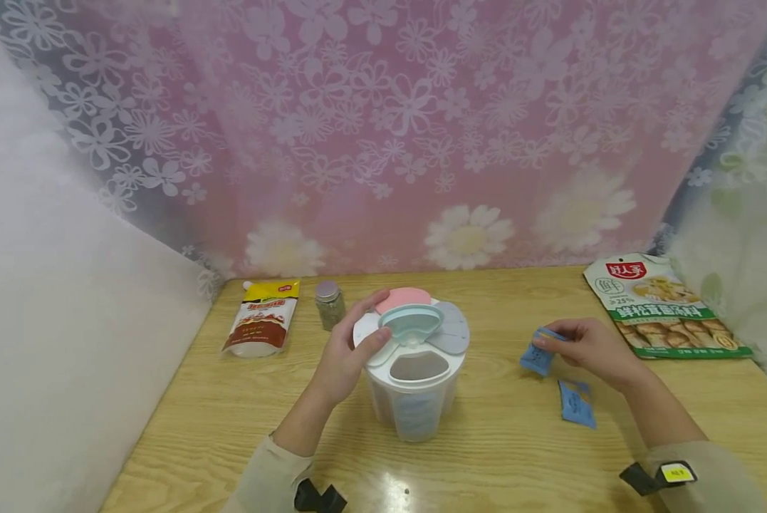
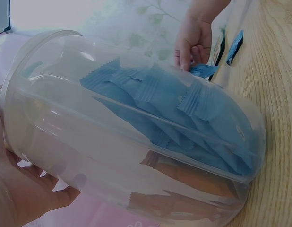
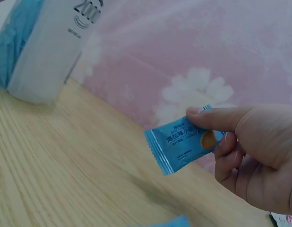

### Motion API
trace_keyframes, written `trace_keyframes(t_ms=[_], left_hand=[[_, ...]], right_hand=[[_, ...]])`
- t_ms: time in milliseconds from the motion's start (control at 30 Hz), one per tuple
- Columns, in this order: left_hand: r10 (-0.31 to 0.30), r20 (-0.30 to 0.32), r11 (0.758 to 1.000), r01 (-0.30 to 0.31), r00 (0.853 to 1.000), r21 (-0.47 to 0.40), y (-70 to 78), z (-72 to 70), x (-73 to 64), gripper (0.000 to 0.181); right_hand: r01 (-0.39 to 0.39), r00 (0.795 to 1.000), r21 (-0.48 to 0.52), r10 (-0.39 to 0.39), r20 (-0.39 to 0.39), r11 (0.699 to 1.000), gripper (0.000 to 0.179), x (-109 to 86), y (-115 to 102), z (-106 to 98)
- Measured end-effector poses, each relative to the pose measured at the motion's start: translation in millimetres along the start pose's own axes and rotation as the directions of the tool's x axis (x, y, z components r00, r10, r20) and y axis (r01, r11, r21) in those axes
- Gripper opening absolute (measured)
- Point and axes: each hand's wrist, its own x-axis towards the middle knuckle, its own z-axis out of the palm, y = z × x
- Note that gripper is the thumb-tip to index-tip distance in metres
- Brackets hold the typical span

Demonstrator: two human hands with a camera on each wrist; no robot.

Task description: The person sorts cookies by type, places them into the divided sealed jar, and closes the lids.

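Observation:
My left hand (image 1: 347, 356) grips the top of a clear storage container (image 1: 415, 410), its thumb over the white lid. On that lid are pink, teal and grey-blue flaps; the teal flap (image 1: 411, 320) stands raised behind an open hole (image 1: 419, 366). Through the wall in the left wrist view, several blue packets (image 2: 184, 109) and some orange-brown ones (image 2: 195, 177) show inside. To the right, my right hand (image 1: 591, 349) pinches a small blue snack packet (image 3: 184, 142) between thumb and fingers, above the table. A second blue packet (image 1: 577, 404) lies on the wood just below that hand.
Behind the container to the left stand a small spice jar (image 1: 330, 305) and a yellow, white and brown pouch (image 1: 263, 319). A large green and white bag (image 1: 668, 306) lies at the back right. A pink floral curtain (image 1: 383, 142) borders the table's (image 1: 486, 456) back.

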Motion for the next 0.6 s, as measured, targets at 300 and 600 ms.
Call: trace_keyframes(t_ms=[300,600], left_hand=[[0.011,0.018,1.000,-0.011,1.000,-0.007,-0.5,-1.0,0.3,0.057],[0.016,0.018,1.000,-0.016,1.000,-0.002,-1.9,-2.2,0.5,0.056]], right_hand=[[0.050,0.999,0.101,-0.051,0.010,0.994,0.031,-4.9,-35.9,11.8],[0.163,0.987,0.221,-0.160,-0.030,0.962,0.018,-19.7,-71.6,22.0]])
